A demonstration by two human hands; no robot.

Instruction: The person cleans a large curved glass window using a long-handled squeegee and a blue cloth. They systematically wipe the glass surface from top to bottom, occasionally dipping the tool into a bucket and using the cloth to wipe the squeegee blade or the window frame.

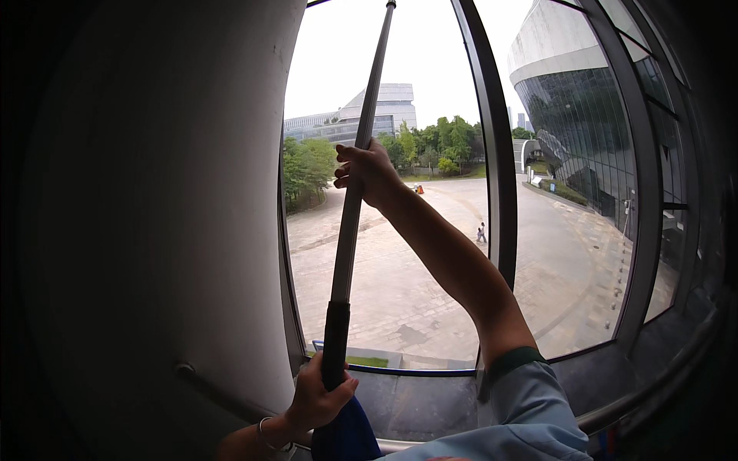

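A long grey metal pole (346, 248), seemingly telescopic, rises steeply in front of a tall window pane (415, 322). Its lower end has a black grip (335, 340), and my left hand (320, 392) is closed around that grip. Higher up, my right hand (369, 173) holds the shaft with loosely curled fingers, the arm stretched out from the right. The pole's top runs out of view past a dark collar (391, 3). Below my left hand hangs a dark blue cloth (349, 432); what holds it is hidden.
A broad pale column or wall (173, 201) stands close on the left. Dark window mullions (499, 144) divide the glass. A metal handrail (634, 403) runs along the lower right, beside a grey stone sill (426, 397). Outside lie a paved plaza, trees, buildings and small distant figures.
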